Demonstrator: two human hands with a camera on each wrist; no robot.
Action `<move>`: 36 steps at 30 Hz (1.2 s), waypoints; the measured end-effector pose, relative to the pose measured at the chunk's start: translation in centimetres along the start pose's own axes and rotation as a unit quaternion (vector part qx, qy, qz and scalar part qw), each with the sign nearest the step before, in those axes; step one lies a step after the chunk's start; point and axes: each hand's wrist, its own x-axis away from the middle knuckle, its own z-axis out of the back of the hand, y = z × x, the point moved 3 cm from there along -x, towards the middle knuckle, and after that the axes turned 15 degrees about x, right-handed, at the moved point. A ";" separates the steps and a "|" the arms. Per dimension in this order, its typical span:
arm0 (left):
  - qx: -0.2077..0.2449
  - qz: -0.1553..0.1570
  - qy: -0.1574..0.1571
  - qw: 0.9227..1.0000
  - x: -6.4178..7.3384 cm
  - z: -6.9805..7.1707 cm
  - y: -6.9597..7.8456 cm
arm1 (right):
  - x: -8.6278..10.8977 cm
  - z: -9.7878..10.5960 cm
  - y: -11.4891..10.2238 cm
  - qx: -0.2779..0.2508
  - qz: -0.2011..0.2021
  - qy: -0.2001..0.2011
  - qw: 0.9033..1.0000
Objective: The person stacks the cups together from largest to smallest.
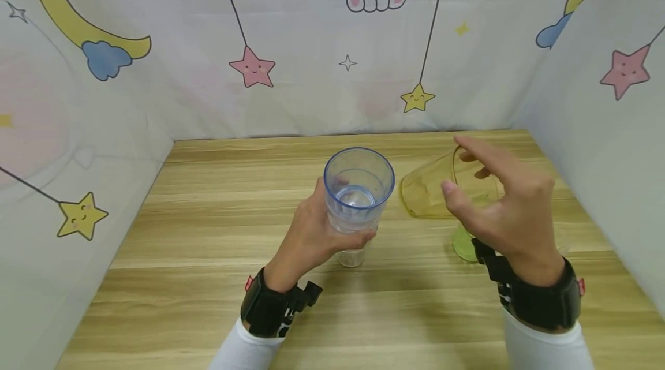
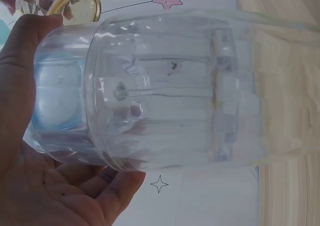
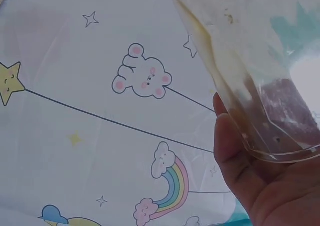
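Note:
My left hand [image 1: 312, 231] grips a clear drinking glass with a blue rim [image 1: 381, 208], held upright with its mouth toward the head camera. In the left wrist view, the fingers and thumb wrap one end of this clear ribbed glass [image 2: 160, 85]. A bluish patch shows inside; whether it is liquid or the base, I cannot tell. To the right, a transparent yellow glass [image 1: 423, 191] lies tilted in the air, with my right hand [image 1: 519, 208] holding it between thumb and fingers. The right wrist view shows fingers around one end of this glass [image 3: 250, 85].
Below the yellow glass, a round green base [image 1: 464, 245] stands on the wooden table [image 1: 223, 208]; what it belongs to is mostly hidden. Printed white cloth walls [image 1: 312, 104] close off the back and both sides.

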 end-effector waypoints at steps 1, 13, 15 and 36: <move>-0.001 0.000 0.001 1.000 0.0 0.0 0.0 | -0.2 0.2 -0.2 -0.008 -0.002 0.012 1.000; -0.004 0.007 -0.001 1.000 0.0 -0.1 0.0 | -2.4 1.3 -1.4 -0.061 0.004 0.071 0.996; -0.004 0.008 -0.002 1.000 0.0 -0.1 0.0 | -2.6 1.3 -1.5 -0.060 0.005 0.074 0.995; -0.004 0.003 -0.003 1.000 0.2 0.1 0.0 | -5.4 1.2 -4.0 -0.056 0.033 0.072 0.995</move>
